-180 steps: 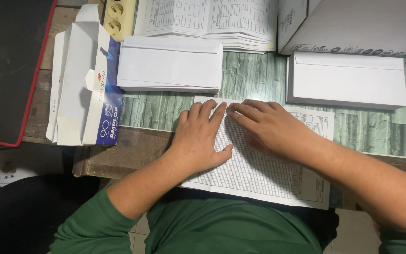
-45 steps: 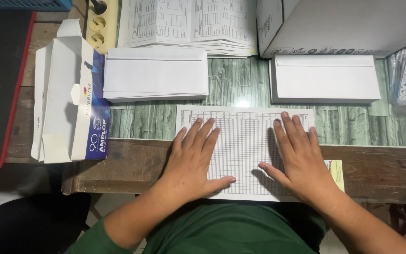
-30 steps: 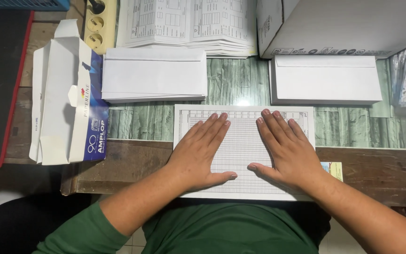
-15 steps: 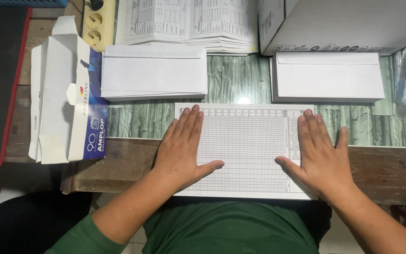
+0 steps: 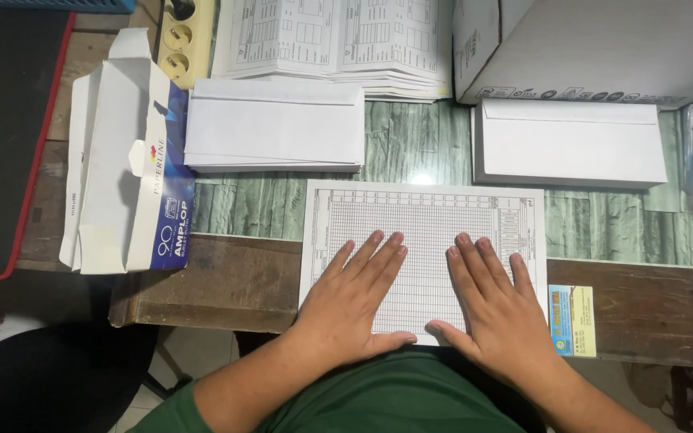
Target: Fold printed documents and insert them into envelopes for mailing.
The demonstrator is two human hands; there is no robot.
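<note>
The wide wooden table (image 5: 651, 313) with green plank-pattern cover carries a white paper sheet printed with a fine grid (image 5: 419, 216), lying at its near edge. My left hand (image 5: 356, 301) and my right hand (image 5: 495, 301) rest flat on the lower half of this sheet, fingers stretched and slightly spread, gripping nothing. The sheet continues beyond my fingertips.

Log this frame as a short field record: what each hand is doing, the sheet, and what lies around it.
left hand: left hand flat, palm down, on the gridded sheet
right hand: right hand flat beside it on the same sheet
sheet: lies square, near edge at the table edge
behind, left: stack of white envelopes
behind, right: second envelope stack, white carton behind it
far left: opened envelope box
top: printed forms, power strip
</note>
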